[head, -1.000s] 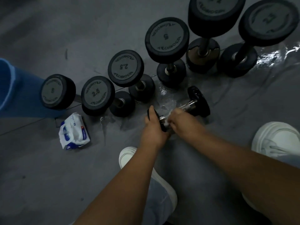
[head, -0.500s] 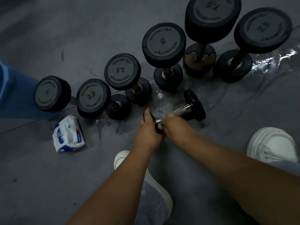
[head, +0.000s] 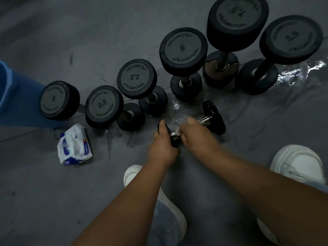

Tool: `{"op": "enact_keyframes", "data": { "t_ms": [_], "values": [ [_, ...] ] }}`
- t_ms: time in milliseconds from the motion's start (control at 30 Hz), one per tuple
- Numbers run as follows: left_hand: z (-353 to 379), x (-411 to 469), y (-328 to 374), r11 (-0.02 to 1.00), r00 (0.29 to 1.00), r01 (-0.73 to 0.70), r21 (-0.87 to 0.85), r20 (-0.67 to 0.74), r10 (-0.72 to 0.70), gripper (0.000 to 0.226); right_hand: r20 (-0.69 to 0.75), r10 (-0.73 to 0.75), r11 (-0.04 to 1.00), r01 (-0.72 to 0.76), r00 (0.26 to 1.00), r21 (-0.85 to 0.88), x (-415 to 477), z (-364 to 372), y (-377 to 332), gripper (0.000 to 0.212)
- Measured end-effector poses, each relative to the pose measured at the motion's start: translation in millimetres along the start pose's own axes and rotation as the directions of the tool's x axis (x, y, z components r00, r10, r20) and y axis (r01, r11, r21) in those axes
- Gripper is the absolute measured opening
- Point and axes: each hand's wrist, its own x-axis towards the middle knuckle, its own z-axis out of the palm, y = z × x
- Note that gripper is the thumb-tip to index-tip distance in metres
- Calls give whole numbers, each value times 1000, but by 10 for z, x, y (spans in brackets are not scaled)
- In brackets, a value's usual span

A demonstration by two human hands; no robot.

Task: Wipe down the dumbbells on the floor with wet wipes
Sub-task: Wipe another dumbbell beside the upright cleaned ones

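- Small dumbbell (head: pixel 213 118) flat on the floor (head: pixel 53 192), just right of frame centre and below the row of upright ones — long axis slanting from lower left to upper right.
- Left hand (head: pixel 164 144) at the lower-left end, fingers wrapped round that black end plate, apparently steadying it.
- Right hand (head: pixel 197 137) on the chrome handle (head: pixel 205 119), immediately right of the left hand. Fingers closed round the bar with a scrap of white at the knuckles, by the look of it the wet wipe (head: pixel 177 133); blurred, so finer grip detail unclear.
- Bare shiny handle and far plate up and to the right of the right fingers: next stroke probably along the axis that way, right hand nearer, left bracing against roll.
- Floor dark grey and matte, streaked with wet patches (head: pixel 300 71) — brightest at the upper right edge, likely slippery under a round plate.
- Six larger black dumbbells (head: pixel 136 79) standing on end across the upper half.
- Opened wipes pack (head: pixel 74 144) at lower left; blue container (head: pixel 10 103) at the left edge; white shoes (head: pixel 298 162) at bottom centre and right.
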Motion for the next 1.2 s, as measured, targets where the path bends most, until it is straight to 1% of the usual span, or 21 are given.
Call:
{"op": "enact_keyframes", "data": {
  "t_ms": [67,100,200,267,333,400,500,567,633,700,733,800,833,900,933,1000,1033,1100,1133,1167,1200],
  "values": [
    [5,21,-12,1000,1000,4,-7,-17,-4,113,-138,78,992,-63,987,110,71,-19,59,17],
    [4,13,-5,1000,1000,4,-3,-21,-4,112,-146,110,989,-94,983,117,89,-10,82,16],
    [1,-20,15,1000,1000,-3,-3,-27,3,112,-27,106,994,-106,994,27,87,1,53,9],
    [5,-17,15,1000,999,2,-3,-42,-3,112,-60,73,997,-73,996,4,97,-32,41,8],
    [-10,21,26,1000,998,-2,13,-59,2,108,-91,33,994,-42,995,-96,137,-85,105,15],
    [-91,100,45,1000,999,13,28,-52,-11,103,17,53,983,-49,998,-179,162,-134,155,23],
    [-237,232,27,998,994,38,46,97,-43,100,151,176,968,-143,973,-206,131,-165,168,27],
    [-286,232,-7,997,983,68,22,172,-71,101,201,234,960,-194,951,-200,49,-112,143,30],
    [-276,170,-34,996,990,82,-24,113,-79,98,163,243,963,-217,956,-158,-31,-41,156,31],
    [-245,84,-64,999,999,31,-8,-28,-31,90,22,252,968,-251,967,-24,-86,15,174,30],
    [-225,52,-76,1000,999,-17,12,-45,17,91,-54,259,966,-258,964,39,-126,55,164,30],
    [-168,-11,-85,996,994,-90,4,57,90,108,-137,197,980,-190,971,65,-205,163,116,31],
    [-146,-43,-85,995,990,-99,11,103,97,117,-114,109,994,-105,987,39,-238,211,107,32],
    [-99,-64,-94,992,990,-106,74,105,98,121,-28,-56,997,57,998,48,-249,226,146,37],
    [-71,-64,-107,991,992,-100,90,85,92,120,-44,-57,996,60,997,72,-198,198,194,37],
    [-32,-59,-127,991,996,-84,108,39,80,117,-163,65,991,-45,984,122,-91,148,218,33],
    [-23,-53,-132,990,997,-81,114,22,79,116,-150,93,990,-76,984,114,-77,158,154,31],
    [-22,-34,-130,989,996,-94,116,17,92,115,-7,-6,996,7,1000,92,-167,238,-42,25],
    [-27,-26,-129,988,995,-97,122,21,95,114,25,-49,996,47,998,76,-218,268,-73,23],
    [-35,-21,-123,986,996,-93,135,18,92,113,-14,-37,997,38,999,69,-225,250,-40,23],
    [-31,-17,-122,985,996,-86,148,5,86,111,-89,40,996,-33,995,77,-193,220,54,23]
  ]
}}
